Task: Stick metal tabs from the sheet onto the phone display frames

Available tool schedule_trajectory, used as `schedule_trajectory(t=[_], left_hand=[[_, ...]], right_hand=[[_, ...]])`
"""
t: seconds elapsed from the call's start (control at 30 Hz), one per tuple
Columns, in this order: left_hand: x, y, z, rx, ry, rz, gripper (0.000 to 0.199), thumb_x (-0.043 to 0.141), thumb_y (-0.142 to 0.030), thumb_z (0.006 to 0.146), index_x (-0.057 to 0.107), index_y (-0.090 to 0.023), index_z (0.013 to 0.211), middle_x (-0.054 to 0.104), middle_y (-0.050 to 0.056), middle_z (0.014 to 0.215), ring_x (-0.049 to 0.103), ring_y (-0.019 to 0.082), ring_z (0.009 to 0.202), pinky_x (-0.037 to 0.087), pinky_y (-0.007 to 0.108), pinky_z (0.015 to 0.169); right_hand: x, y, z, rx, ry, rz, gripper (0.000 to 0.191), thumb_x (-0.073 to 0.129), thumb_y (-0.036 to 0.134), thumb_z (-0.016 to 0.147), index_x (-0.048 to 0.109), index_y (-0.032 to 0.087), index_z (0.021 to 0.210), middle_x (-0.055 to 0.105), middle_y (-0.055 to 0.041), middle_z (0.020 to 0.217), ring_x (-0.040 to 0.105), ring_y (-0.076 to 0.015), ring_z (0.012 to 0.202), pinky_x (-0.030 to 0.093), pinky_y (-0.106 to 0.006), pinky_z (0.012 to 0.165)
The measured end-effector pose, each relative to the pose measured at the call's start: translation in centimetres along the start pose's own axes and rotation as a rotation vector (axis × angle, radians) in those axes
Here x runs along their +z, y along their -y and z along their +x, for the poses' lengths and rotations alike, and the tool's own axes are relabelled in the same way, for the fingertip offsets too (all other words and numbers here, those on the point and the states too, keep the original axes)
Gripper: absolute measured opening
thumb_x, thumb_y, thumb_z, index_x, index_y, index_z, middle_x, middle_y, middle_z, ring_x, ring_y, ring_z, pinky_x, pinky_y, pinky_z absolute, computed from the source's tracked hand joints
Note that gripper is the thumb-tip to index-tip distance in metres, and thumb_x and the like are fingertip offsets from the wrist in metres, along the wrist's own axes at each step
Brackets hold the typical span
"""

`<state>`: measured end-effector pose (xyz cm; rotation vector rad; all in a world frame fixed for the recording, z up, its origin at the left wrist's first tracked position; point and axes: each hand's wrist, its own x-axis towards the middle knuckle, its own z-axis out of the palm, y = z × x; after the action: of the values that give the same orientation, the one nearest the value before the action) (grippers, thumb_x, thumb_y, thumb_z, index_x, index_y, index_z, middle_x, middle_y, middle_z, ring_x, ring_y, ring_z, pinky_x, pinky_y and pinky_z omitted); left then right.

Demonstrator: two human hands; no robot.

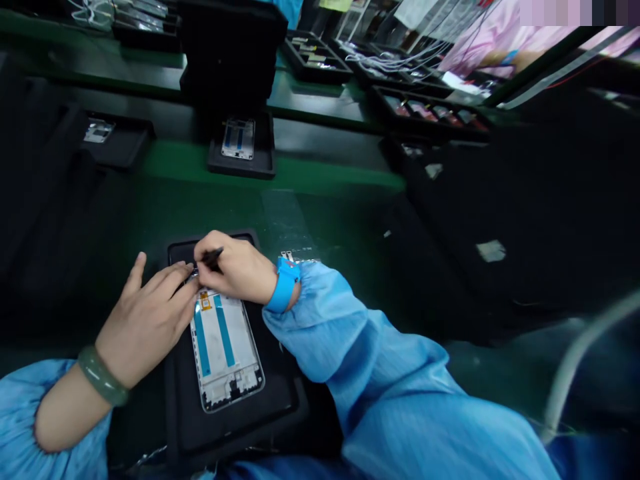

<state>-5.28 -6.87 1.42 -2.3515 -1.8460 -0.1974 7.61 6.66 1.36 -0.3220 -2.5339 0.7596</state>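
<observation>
A phone's mid-frame (227, 347) with two blue adhesive strips and a small orange flex piece lies in a black tray (183, 413) in front of me. My left hand (150, 310) rests palm down at its upper left edge, fingers stretched out and little finger raised. Over the top end of the phone frame, my right hand (233, 267) is closed around a slim black tool (213, 259), whose tip and exact kind are hidden by the fingers. Both sets of fingertips nearly meet there and cover that part of the frame.
Another phone frame (239, 139) sits in a black tray farther off, beneath a tall black box (233, 50). A clear plastic strip (287, 217) lies right of my tray. Several parts trays (430, 113) stand at the back right, near a person in a pink sleeve (480, 43).
</observation>
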Motion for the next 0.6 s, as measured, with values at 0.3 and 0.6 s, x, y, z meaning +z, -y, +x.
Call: schedule_trajectory(t=[0.3, 0.6], left_hand=[[-2.3, 0.5, 2.5, -0.055, 0.191, 0.007, 0.031, 0.035, -0.027, 0.091, 0.062, -0.017, 0.101, 0.069, 0.008, 0.1, 0.065, 0.024, 0.093, 0.031, 0.056, 0.104], [1.9, 5.9, 18.8, -0.253, 0.101, 0.105, 0.043, 0.05, -0.036, 0.089, 0.045, -0.017, 0.127, 0.046, 0.012, 0.135, 0.048, 0.027, 0.12, 0.038, 0.053, 0.099]], right_hand=[[-4.9, -1.7, -1.4, 0.203, -0.404, -0.15, 0.021, 0.04, 0.028, 0.094, 0.057, 0.015, 0.095, 0.062, -0.0069, 0.096, 0.057, -0.0162, 0.092, 0.046, -0.03, 0.085], [-4.0, -4.2, -1.8, 0.299, 0.23, -0.463, 0.03, 0.044, 0.024, 0.092, 0.059, 0.018, 0.117, 0.06, -0.009, 0.109, 0.054, -0.0214, 0.103, 0.047, -0.032, 0.084]])
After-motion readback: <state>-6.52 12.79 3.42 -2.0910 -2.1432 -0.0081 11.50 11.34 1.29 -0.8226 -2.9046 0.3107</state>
